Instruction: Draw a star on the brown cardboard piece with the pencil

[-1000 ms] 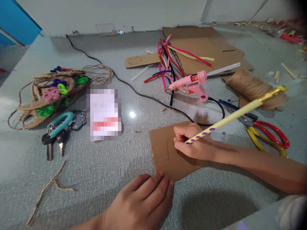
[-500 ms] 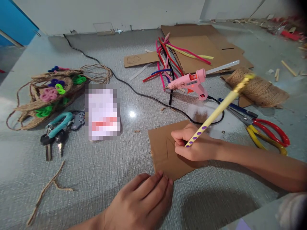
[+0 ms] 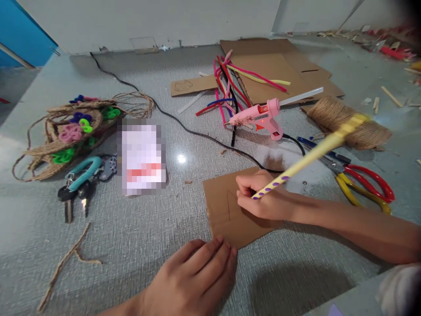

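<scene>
A small brown cardboard piece [image 3: 226, 215] lies flat on the grey floor, with thin pencil lines on it. My right hand [image 3: 263, 197] rests on its right part, closed on a long yellow pencil [image 3: 309, 158] with purple dots; the tip sits on the cardboard. My left hand [image 3: 194, 276] lies flat with fingers stretched out, fingertips pressing the near edge of the cardboard.
A pink glue gun [image 3: 259, 118] with a black cord [image 3: 184, 125] lies behind the cardboard. Red and yellow scissors [image 3: 365, 186] and a twine spool [image 3: 345, 118] are right. Pipe cleaners [image 3: 230, 87] and cardboard sheets [image 3: 279, 70] lie behind. A twine basket [image 3: 72, 127], keys [image 3: 79, 180] and a blurred card [image 3: 143, 158] are left.
The pencil's upper end swung left and back to the right while my right hand shifted slightly on the cardboard. My left hand stayed put.
</scene>
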Available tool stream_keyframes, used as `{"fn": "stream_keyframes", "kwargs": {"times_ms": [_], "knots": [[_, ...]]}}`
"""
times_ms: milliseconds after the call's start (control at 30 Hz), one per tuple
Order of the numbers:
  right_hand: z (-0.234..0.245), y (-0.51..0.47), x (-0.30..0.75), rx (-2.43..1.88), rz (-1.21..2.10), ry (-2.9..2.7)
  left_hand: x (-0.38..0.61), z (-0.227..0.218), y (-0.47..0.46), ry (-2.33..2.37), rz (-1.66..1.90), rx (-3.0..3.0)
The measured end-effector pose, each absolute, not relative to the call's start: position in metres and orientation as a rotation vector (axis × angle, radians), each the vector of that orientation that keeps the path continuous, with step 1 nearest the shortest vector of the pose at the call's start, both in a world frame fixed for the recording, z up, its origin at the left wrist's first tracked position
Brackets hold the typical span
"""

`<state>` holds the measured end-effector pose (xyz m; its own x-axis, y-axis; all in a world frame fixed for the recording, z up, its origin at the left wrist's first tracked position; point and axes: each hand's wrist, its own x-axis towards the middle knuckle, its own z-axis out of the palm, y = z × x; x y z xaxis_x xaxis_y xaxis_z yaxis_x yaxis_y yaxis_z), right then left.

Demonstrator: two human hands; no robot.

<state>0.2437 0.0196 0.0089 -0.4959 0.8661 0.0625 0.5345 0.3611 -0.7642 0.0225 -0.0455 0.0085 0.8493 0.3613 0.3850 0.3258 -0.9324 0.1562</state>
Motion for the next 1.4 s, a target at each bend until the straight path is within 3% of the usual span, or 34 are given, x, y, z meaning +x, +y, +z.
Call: {"fn": "stream_keyframes", "kwargs": {"times_ms": [600,733,1133,1400], "knots": [[0.009,0.022,0.242,-1.307,0.909,-2.068,0.024,0.012,-0.045,0.556,0.643,2.933],[0.008,0.021,0.243,-1.231,1.040,-2.136,0.023,0.010,-0.047,0.550,0.655,2.935],[0.063,0.037,0.270,-1.263,0.904,-1.939,0.022,-0.001,-0.053,0.708,0.637,2.942],[0.059,0.035,0.269,-1.061,1.058,-1.898,0.026,0.000,-0.062,1.020,0.734,2.983]]}}
